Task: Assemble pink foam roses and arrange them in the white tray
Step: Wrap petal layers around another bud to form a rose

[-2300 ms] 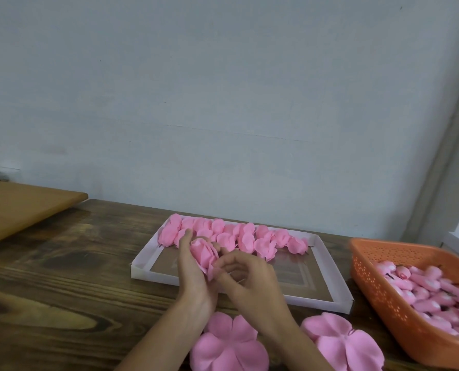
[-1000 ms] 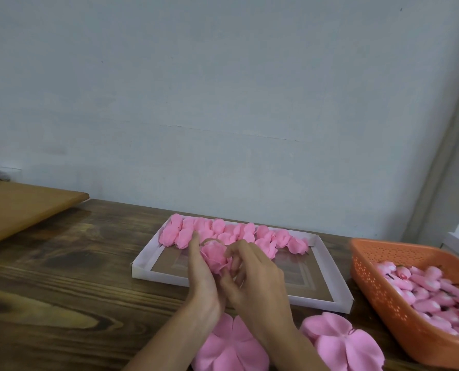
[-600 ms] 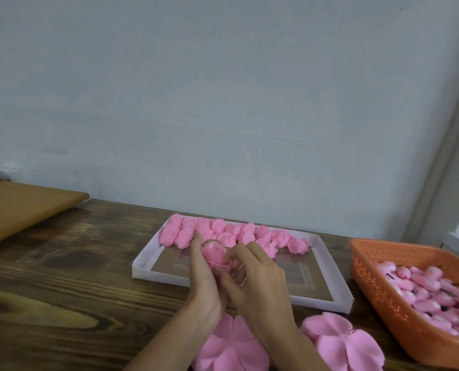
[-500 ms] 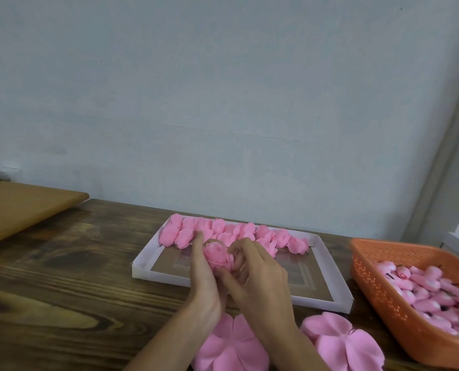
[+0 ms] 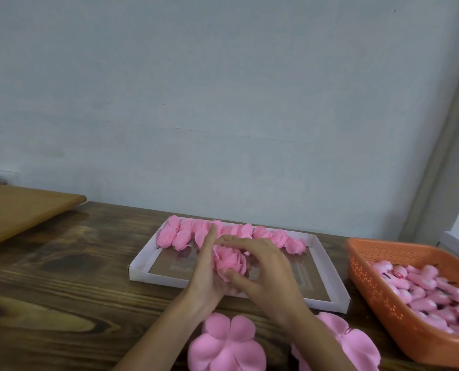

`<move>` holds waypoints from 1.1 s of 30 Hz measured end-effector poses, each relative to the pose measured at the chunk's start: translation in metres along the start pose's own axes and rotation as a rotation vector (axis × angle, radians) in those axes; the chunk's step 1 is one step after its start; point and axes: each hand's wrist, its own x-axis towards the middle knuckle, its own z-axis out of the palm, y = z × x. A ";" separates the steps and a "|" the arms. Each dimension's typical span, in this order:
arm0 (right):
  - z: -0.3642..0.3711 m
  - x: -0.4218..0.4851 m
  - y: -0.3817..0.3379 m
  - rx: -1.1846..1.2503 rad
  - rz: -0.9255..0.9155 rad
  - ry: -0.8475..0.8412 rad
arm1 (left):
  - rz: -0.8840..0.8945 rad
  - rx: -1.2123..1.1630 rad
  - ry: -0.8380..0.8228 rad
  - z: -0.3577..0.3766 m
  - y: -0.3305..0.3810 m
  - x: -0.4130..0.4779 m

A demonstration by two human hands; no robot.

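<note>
The pink foam rose [image 5: 228, 262] sat between both hands, just over the near part of the white tray [image 5: 153, 277]. The left hand [image 5: 204, 279] pressed its palm and nearly straight fingers to the bloom's left side. The right hand [image 5: 263, 274] curled over the top, thumb pinching the base. Finished roses [image 5: 233, 232] lined the tray's far edge. Flat petal pieces [image 5: 227, 344] lay on the wooden table [image 5: 62, 290] beneath the wrists, with an orange basket [image 5: 370, 293] of buds [image 5: 424, 287] to the right.
</note>
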 end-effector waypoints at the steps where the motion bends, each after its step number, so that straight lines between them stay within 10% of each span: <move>1: -0.001 0.000 0.000 -0.005 -0.002 0.017 | -0.012 0.016 -0.042 -0.002 0.003 -0.001; 11: -0.013 0.003 0.003 0.140 -0.037 -0.069 | 0.027 0.223 -0.642 -0.032 0.016 -0.007; 33: -0.030 0.004 0.000 0.281 -0.016 -0.147 | 0.223 0.562 -0.292 -0.016 0.016 -0.009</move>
